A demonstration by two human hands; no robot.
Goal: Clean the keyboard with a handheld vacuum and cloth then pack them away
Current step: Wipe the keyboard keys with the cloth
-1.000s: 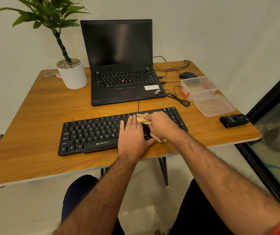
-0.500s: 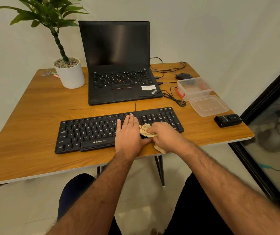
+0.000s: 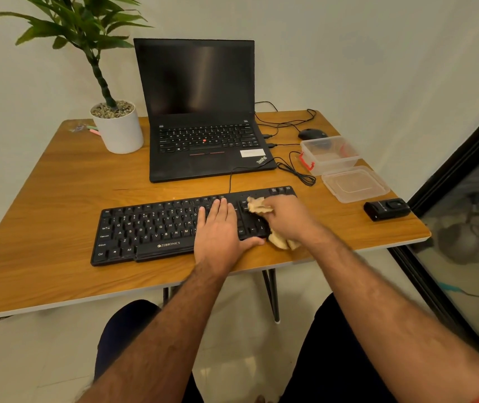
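So the black keyboard (image 3: 174, 228) is pinned flat by the left hand (image 3: 220, 234), fingers laid out straight over the keys and nothing gripped. Just right of it, a crumpled beige cloth (image 3: 257, 205) is bunched up in the right hand (image 3: 287, 218) and pressed on the keyboard's right end; the fingers look curled round it, though that hand is a bit blurred. Further right of that hand, what's probably the handheld vacuum (image 3: 387, 209) is parked near the table (image 3: 58, 199) edge, beside a clear lid (image 3: 355, 184) and tub (image 3: 329, 154).
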